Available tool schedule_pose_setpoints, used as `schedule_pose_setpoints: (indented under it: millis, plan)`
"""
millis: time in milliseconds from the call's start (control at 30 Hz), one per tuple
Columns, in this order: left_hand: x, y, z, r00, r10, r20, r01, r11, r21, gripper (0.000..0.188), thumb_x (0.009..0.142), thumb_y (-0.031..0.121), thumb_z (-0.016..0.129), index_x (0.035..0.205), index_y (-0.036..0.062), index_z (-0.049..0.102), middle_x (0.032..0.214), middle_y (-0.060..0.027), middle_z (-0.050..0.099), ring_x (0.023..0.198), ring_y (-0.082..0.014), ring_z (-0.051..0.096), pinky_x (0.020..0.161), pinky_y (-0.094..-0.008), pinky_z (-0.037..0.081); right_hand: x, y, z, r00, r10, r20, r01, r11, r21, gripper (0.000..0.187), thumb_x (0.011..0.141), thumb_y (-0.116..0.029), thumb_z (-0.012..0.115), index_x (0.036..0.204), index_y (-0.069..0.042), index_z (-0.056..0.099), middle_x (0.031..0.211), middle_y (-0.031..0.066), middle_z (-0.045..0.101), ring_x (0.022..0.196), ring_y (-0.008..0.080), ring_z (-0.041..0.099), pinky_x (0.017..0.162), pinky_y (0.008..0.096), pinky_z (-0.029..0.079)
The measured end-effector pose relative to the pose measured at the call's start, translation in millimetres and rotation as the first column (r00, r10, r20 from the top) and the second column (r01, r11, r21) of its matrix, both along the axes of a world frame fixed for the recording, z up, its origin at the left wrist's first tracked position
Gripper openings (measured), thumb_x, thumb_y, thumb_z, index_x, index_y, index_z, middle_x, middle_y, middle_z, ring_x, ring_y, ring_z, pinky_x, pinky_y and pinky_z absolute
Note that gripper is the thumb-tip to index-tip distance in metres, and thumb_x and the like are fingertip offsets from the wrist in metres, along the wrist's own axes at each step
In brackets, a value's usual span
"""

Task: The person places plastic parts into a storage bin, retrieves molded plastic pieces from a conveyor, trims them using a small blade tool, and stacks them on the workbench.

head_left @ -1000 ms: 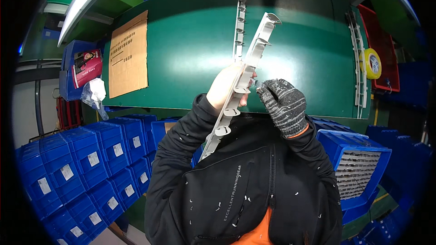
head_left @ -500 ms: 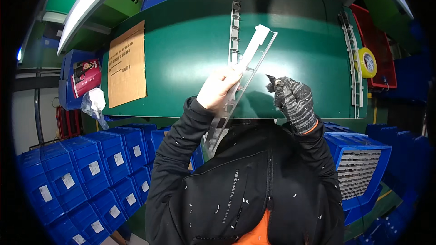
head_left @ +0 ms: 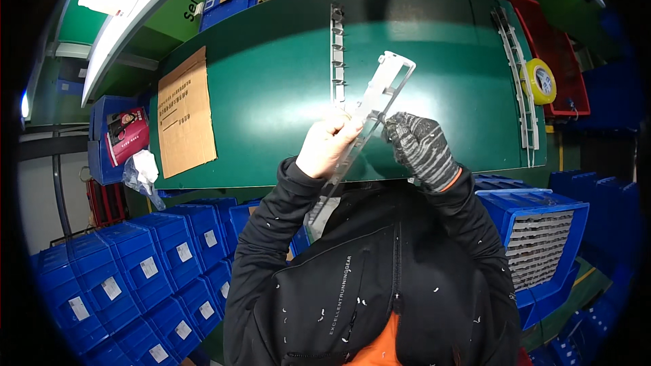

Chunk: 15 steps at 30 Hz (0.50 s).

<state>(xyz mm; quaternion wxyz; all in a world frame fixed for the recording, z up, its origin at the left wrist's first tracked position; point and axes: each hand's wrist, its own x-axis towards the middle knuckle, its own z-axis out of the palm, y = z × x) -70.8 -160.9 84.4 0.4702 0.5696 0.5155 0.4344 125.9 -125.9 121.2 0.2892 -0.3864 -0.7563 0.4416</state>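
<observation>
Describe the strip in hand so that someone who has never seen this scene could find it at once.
Find the green table. Near its front edge, a bare left hand grips a pale strip slanting up rightward, with a gloved right hand close on its right. No other strip is held: the back strip, for one, lies on the table.

A cardboard sheet (head_left: 186, 122) lies left, a yellow tape roll (head_left: 540, 82) far right.
</observation>
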Motion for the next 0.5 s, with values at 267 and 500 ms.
schedule_pose_setpoints:
  millis: [267,500]
  plan:
    - [3,-2,-11,0.995,0.024,0.097,-0.005,0.982,-0.187,0.025,0.083,0.020,0.054,0.065,0.0037,0.047,0.064,0.0026,0.041,0.062,-0.0059,0.037,0.058,-0.0215,0.031,20,5,-7,0.780,-0.404,-0.477,-0.147,0.623,-0.768,0.026,0.086,-0.025,0.051,0.085,0.000,0.056,0.060,0.0013,0.053,0.042,0.0046,0.043,0.039,0.0175,0.035]
    - [10,-4,4,0.907,-0.033,0.419,0.216,0.892,-0.397,0.023,0.086,0.026,0.050,0.086,0.0031,0.056,0.077,-0.0016,0.053,0.067,-0.0064,0.045,0.061,-0.0194,0.036,-7,-5,-9,0.816,-0.446,-0.367,0.136,0.766,-0.628,0.016,0.081,-0.016,0.055,0.089,-0.002,0.057,0.061,0.0006,0.053,0.045,0.0043,0.045,0.040,0.0171,0.034]
